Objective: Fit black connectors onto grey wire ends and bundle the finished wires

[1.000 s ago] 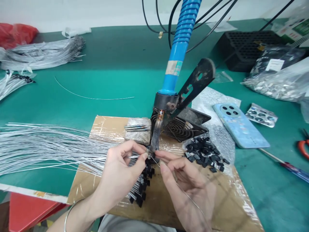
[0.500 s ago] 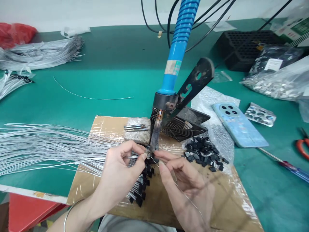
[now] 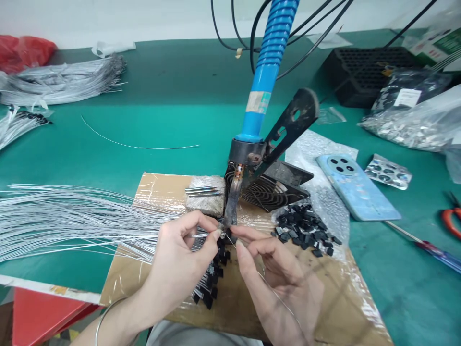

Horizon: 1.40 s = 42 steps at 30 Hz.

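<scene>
My left hand pinches a thin white wire by its end, right under the tip of a blue-handled soldering iron that stands tilted in a black stand. My right hand pinches a thin strand of solder wire and holds its end at the same tip. Under my fingers lie wires ending in small black parts. A broad fan of white wires spreads to the left over a taped cardboard sheet.
A heap of small black parts lies right of my hands. Further right are a blue phone, a screwdriver, red-handled pliers, bags of parts and a black tray. Wire bundles lie at the back left.
Both hands stay at the iron's tip and have shifted only very slightly. Nothing was picked up or let go.
</scene>
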Each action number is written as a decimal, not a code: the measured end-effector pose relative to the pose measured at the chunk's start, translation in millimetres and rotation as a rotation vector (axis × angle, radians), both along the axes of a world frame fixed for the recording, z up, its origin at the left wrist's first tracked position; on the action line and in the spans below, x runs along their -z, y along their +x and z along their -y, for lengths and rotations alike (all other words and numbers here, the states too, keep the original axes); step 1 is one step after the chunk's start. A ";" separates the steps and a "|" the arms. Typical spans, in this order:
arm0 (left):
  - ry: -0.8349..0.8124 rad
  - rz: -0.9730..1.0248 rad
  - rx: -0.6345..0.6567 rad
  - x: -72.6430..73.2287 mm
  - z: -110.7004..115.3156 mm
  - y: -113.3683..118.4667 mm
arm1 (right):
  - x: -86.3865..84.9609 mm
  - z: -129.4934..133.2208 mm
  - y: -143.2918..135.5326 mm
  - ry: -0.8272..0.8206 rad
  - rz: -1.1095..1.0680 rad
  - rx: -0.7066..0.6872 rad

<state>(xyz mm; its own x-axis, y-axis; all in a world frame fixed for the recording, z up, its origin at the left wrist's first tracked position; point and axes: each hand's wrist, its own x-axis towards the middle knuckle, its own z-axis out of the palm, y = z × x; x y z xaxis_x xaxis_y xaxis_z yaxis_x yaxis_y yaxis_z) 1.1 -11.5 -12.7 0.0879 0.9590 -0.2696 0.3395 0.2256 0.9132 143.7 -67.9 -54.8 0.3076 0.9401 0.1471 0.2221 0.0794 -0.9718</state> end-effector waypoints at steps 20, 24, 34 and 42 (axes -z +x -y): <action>0.008 -0.005 -0.004 -1.8 -0.7 -0.3 | -5.8 0.4 -1.8 -0.016 0.019 0.006; -0.002 -0.016 0.008 -0.4 -0.8 -0.4 | -4.5 0.9 -1.7 -0.022 0.022 -0.023; -0.005 -0.032 0.011 -3.0 1.9 1.6 | -5.0 1.0 -4.0 0.002 0.031 0.007; 0.025 -0.038 0.009 -2.7 2.6 0.9 | -6.0 0.8 -6.5 0.007 0.014 0.034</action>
